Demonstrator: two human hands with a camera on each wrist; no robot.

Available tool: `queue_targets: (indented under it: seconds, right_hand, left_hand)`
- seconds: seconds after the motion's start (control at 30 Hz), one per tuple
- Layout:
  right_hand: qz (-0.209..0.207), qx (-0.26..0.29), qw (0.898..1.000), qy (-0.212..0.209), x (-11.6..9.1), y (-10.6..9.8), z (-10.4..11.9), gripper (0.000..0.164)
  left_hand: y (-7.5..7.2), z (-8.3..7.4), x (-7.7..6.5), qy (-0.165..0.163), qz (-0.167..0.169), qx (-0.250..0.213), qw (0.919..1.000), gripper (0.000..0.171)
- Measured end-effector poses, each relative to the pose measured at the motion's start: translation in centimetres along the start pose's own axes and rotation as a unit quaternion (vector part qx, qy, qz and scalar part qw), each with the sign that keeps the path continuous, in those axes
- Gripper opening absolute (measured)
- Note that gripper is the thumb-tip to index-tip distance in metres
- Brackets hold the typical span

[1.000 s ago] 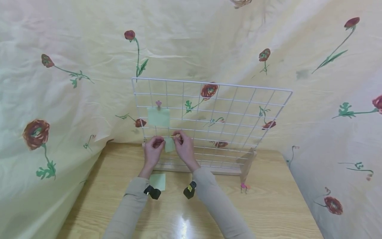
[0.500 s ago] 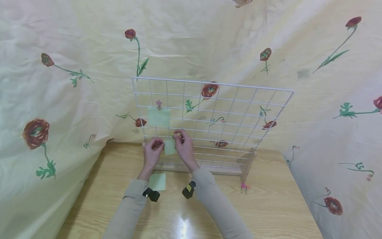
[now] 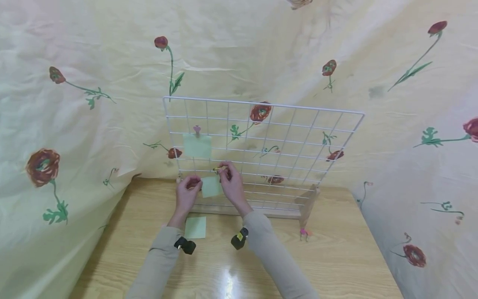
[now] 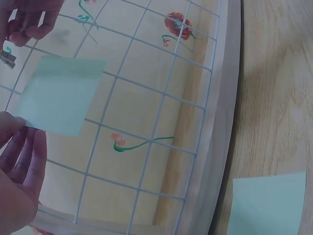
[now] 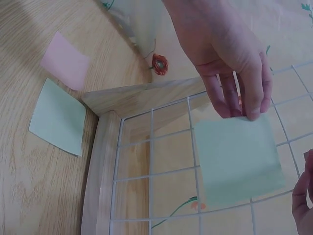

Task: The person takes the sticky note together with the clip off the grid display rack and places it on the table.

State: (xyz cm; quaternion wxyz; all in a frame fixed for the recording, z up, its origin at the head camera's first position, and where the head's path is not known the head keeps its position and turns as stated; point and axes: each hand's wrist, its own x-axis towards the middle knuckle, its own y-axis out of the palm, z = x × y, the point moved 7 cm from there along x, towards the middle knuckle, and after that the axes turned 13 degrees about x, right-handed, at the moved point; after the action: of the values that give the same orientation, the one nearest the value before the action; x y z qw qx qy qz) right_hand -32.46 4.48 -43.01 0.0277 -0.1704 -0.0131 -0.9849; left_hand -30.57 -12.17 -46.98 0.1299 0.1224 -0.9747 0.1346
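Observation:
A white wire grid [image 3: 261, 104] stands upright in a wooden base [image 3: 261, 212] at the back of the table. My left hand [image 3: 194, 183] pinches the left corner of a green sticky note [image 3: 210, 187] and holds it flat against the grid's lower left. In the left wrist view the note [image 4: 58, 95] lies over the wires, with my fingers [image 4: 22, 156] on its lower corner. My right hand [image 3: 223, 170] pinches a small clip [image 3: 217, 169] just above the note's top edge. Its fingertips [image 5: 244, 105] touch the top of the note [image 5: 237, 159].
Another green note [image 3: 196, 145] hangs higher on the grid from a pink clip [image 3: 196, 129]. One green note [image 3: 196, 227] lies on the wooden table [image 3: 336, 257], and a pink note [image 5: 66, 63] lies beside it. Pink clips [image 3: 304, 233] lie near the base's right end. Flowered cloth [image 3: 74, 124] surrounds the table.
The note has slid slightly down and left against the grid, and more of it shows. My left hand went down with it. The right hand has stayed at the same wire.

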Motion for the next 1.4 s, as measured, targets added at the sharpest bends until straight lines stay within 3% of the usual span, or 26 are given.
queue_targets:
  seconds: [0.1, 0.23, 0.57, 0.8, 0.87, 1.07, 1.3, 1.4]
  right_hand:
    - [0.001, -0.014, 1.0, 0.0, 0.0, -0.2, 0.1, 0.014]
    - [0.005, -0.026, 1.0, -0.004, -0.1, -0.5, 0.1, 0.015]
    - [0.028, 0.006, 1.0, 0.0, -0.7, -1.1, -0.1, 0.022]
    - [0.035, 0.015, 0.999, 0.021, -2.0, -1.7, 2.4, 0.02]
    - [0.034, 0.014, 0.999, 0.019, -2.0, -1.9, 1.7, 0.02]
    - [0.029, 0.004, 0.999, 0.015, -1.7, -2.5, -1.7, 0.019]
    - [0.049, -0.008, 0.998, 0.027, -3.0, -2.7, 1.1, 0.016]
    - [0.05, -0.026, 0.998, 0.029, -3.2, -3.2, -0.2, 0.015]
  left_hand:
    - [0.0, 1.5, 0.4, -0.017, 0.003, -0.013, 0.9998, 0.014]
    - [-0.2, 2.1, 0.2, -0.038, 0.006, -0.008, 0.9992, 0.014]
    - [-0.8, 2.4, -0.4, -0.049, 0.023, 0.002, 0.9985, 0.015]
    - [-1.1, 2.1, -0.6, -0.048, 0.034, 0.016, 0.9982, 0.016]
    - [-1.3, 1.4, -0.9, -0.051, 0.038, 0.022, 0.9977, 0.016]
    - [-1.5, 2.7, -1.0, -0.045, 0.028, 0.025, 0.9983, 0.013]
    - [-1.7, 3.5, -1.4, -0.048, 0.026, 0.015, 0.9984, 0.014]
    - [-1.8, 3.8, -1.6, -0.056, 0.03, 0.013, 0.9979, 0.017]
